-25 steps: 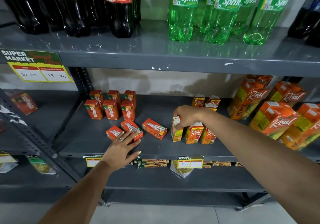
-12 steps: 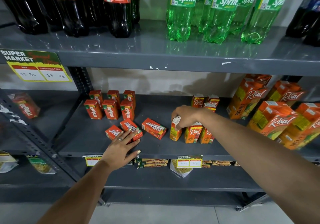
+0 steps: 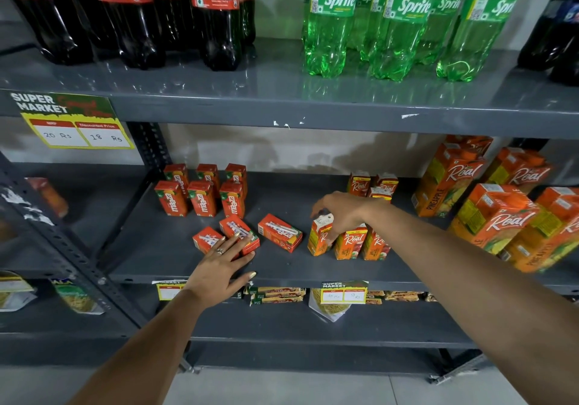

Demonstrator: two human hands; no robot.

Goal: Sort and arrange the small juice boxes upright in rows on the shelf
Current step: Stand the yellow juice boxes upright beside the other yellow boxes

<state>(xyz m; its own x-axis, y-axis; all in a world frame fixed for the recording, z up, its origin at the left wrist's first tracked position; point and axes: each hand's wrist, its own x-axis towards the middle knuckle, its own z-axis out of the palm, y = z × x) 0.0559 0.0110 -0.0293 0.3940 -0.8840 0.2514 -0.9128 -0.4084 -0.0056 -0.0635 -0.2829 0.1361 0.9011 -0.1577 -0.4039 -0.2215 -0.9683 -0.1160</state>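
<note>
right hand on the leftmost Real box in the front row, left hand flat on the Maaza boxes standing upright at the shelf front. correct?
Not quite. In the head view the Maaza boxes under the left hand lie flat on their sides, not upright. The rest holds: the right hand grips the leftmost Real box in the front row.

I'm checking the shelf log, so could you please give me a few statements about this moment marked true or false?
1. Three red Maaza boxes lie flat at the shelf front. True.
2. The right hand grips a tilted Real box from above. True.
3. The left hand lifts a Maaza box clear of the shelf. False: its straight fingers rest on flat boxes.
4. Sprite bottles stand left of the Coca-Cola bottles. False: they stand right.
</note>
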